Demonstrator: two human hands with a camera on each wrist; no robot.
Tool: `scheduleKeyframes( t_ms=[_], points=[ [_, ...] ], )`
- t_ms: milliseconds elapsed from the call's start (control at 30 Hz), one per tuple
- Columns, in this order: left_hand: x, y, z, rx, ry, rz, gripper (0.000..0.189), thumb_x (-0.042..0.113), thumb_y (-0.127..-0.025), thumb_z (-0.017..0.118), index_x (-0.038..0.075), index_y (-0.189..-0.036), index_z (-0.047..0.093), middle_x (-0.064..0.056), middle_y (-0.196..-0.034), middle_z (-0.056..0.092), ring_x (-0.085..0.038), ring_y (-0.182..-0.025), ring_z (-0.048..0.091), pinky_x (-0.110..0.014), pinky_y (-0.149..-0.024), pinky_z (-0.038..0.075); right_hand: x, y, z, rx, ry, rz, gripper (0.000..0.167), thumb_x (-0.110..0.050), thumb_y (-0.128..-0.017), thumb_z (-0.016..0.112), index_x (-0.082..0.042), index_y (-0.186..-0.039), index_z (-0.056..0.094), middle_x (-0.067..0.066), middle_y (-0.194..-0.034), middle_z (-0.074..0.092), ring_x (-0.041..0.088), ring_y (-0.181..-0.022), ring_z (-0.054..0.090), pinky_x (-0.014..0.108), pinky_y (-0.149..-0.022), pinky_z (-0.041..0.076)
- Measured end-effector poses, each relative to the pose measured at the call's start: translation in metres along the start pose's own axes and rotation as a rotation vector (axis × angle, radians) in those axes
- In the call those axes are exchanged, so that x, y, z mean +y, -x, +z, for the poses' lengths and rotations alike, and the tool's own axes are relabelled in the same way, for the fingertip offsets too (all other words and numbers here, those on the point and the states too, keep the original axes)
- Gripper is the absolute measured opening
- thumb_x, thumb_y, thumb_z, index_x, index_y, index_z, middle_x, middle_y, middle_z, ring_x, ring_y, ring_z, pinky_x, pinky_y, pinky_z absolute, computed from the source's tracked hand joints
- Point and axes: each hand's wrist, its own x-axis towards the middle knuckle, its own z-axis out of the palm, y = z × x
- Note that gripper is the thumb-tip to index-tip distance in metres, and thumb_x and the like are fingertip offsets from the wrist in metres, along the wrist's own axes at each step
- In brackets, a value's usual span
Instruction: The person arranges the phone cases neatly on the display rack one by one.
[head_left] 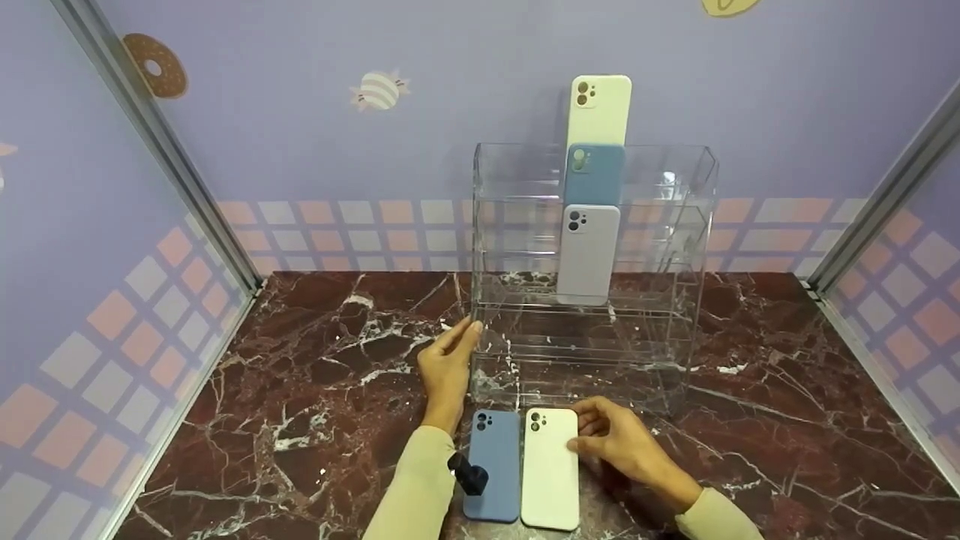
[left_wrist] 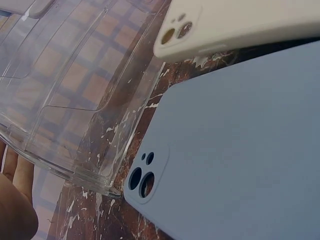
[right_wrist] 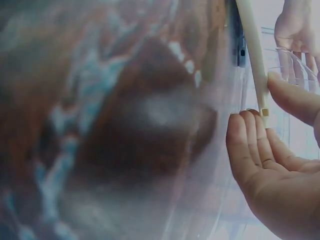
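My right hand (head_left: 619,442) pinches the white case (head_left: 551,480) by its edge, low centre of the frame; my left hand (head_left: 446,367), fingers extended, touches the clear rack (head_left: 652,310). Likely picking up; next calls for a steady lift.

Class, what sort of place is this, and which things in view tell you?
Probably a staged work booth: patterned walls joined by metal strips, a marbled tabletop, and a clear rack holding phone cases.
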Motion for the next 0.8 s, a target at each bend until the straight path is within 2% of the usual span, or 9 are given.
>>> scheduleKeyframes(
  t_ms=[133,333,467,667,800],
  points=[
    [0.014,0.008,-0.001,-0.006,-0.004,0.031,0.026,0.001,-0.093,0.081,-0.010,-0.116,0.077,-0.016,-0.097,0.079,-0.007,-0.080,0.070,-0.026,-0.076,0.059,-0.006,-0.003,-0.002,0.052,-0.020,-0.039,0.034,0.000,-0.089,0.083,0.008,-0.120,0.069,0.012,-0.099,0.072,0.024,-0.088,0.070,0.029,-0.079,0.059],
    [0.012,0.008,-0.002,-0.010,-0.012,0.049,0.029,0.005,-0.094,0.080,-0.010,-0.118,0.076,-0.015,-0.099,0.080,-0.008,-0.082,0.071,-0.022,-0.076,0.056,-0.017,-0.006,-0.008,0.107,-0.058,-0.045,0.020,-0.001,-0.095,0.078,0.005,-0.113,0.073,0.012,-0.097,0.074,0.018,-0.083,0.070,0.026,-0.074,0.058],
    [0.011,0.008,-0.002,-0.016,-0.004,0.045,0.029,0.005,-0.094,0.081,-0.009,-0.119,0.076,-0.016,-0.101,0.079,-0.009,-0.084,0.072,-0.023,-0.078,0.057,-0.025,-0.007,-0.013,0.127,-0.107,-0.037,0.020,0.000,-0.095,0.078,0.006,-0.113,0.073,0.015,-0.100,0.074,0.018,-0.086,0.071,0.028,-0.077,0.060],
    [0.014,0.009,-0.002,-0.020,0.000,0.031,0.028,0.001,-0.094,0.080,-0.010,-0.119,0.076,-0.018,-0.102,0.079,-0.007,-0.084,0.071,-0.023,-0.078,0.057,-0.041,-0.009,-0.024,0.168,-0.195,-0.019,0.022,0.005,-0.095,0.075,0.010,-0.117,0.071,0.021,-0.105,0.073,0.022,-0.089,0.073,0.038,-0.080,0.064],
    [0.014,0.009,-0.002,-0.016,0.003,0.040,0.027,0.002,-0.094,0.080,-0.010,-0.118,0.076,-0.017,-0.101,0.079,-0.007,-0.082,0.071,-0.022,-0.077,0.056,-0.052,-0.012,-0.034,0.220,-0.190,-0.005,0.022,0.009,-0.094,0.074,0.008,-0.116,0.071,0.020,-0.106,0.072,0.024,-0.091,0.073,0.042,-0.082,0.063]
  ],
)
